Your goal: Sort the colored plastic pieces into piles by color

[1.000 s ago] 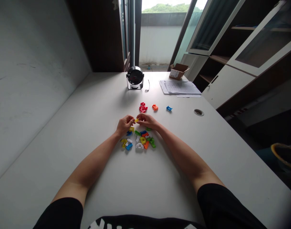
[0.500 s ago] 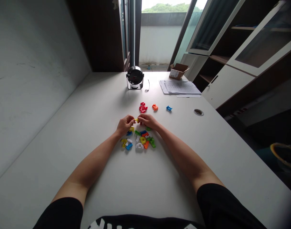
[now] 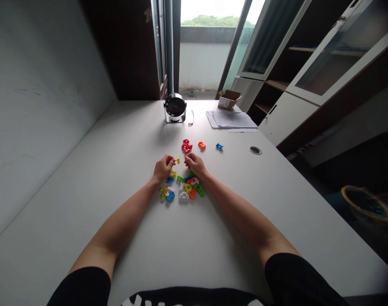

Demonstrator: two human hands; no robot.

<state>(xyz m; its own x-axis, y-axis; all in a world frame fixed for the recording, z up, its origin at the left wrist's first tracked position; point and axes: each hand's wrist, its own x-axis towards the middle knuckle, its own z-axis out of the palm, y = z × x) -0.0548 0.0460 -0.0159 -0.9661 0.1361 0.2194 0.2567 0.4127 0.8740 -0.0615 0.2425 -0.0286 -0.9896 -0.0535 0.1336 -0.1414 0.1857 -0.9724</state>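
Observation:
Between thumb and fingertips, my left hand point(image 3: 163, 167) pinches a small yellow plastic piece point(image 3: 177, 161). A short gap away, my right hand point(image 3: 195, 164) is closed with curled fingers; whether anything is in them is hidden. Below the hands lies a loose pile of plastic pieces, among them a yellow piece point(image 3: 188, 188), a white piece point(image 3: 183, 196), an orange piece point(image 3: 192, 194) and a green piece point(image 3: 200, 190). Left of these are a blue piece point(image 3: 170, 197) and more yellow ones. Red pieces point(image 3: 186, 147) sit together beyond my hands, with an orange piece point(image 3: 202, 145) and a blue piece point(image 3: 219, 146) to their right.
At the back of the white table point(image 3: 143, 255) stands a round black device on a stand point(image 3: 175, 107), beside a thin cord point(image 3: 192, 118). Papers point(image 3: 232, 120) and an open cardboard box point(image 3: 228, 100) are at the back right. A round cable hole point(image 3: 255, 150) is nearby.
My hands have come apart. The yellow piece that was between both now stays in my left hand only. The view has shifted slightly.

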